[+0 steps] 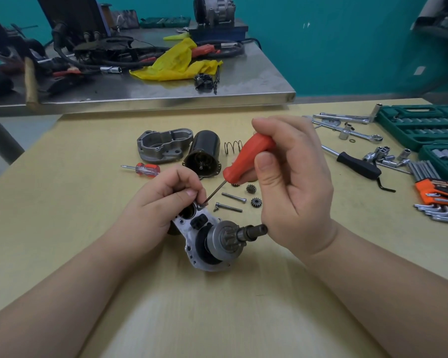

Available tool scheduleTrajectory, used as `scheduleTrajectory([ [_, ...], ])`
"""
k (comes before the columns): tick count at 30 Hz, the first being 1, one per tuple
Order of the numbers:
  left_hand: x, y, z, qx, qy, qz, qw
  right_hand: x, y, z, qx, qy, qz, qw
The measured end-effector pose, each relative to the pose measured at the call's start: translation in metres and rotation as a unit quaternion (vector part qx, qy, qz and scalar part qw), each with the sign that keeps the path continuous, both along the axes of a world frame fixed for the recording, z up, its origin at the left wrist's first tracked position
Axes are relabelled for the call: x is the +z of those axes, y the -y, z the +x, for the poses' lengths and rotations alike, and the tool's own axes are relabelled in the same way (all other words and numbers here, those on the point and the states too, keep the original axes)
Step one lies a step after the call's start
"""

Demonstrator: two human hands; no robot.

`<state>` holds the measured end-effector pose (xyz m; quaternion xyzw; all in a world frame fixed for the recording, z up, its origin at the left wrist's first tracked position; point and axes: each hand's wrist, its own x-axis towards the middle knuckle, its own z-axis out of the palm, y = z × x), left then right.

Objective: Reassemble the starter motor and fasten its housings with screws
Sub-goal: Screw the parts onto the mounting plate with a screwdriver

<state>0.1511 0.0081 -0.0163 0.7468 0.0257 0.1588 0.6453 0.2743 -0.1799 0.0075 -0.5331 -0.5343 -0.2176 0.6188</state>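
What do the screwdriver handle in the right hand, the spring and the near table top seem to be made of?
Screwdriver handle: probably plastic, as it is uniformly red-orange with a smooth, dull surface. Spring: thin dark metal wire, most likely steel, wound in open coils. Table top: pale yellow with faint straight grain lines, so wood or a wood-look laminate; the picture cannot settle which.

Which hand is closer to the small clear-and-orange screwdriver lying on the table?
Left. The left hand sits just beside the small clear-and-orange screwdriver; the right hand is farther off, across the table.
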Motion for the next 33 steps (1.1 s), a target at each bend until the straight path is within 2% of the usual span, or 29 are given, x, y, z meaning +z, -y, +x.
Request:
scheduleTrajectory([
  [18, -0.0025, -0.001, 0.0001, -0.003, -0.003, -0.023, 1.0, 0.005, 0.0021, -0.0002, 0.001, 0.065, -0.014, 0.998],
  [33, -0.0026, -0.0002, -0.0004, 0.001, -0.006, -0.028, 1.0, 0.0038, 0.0016, -0.0036, 0.043, 0.019, -0.018, 0.999],
])
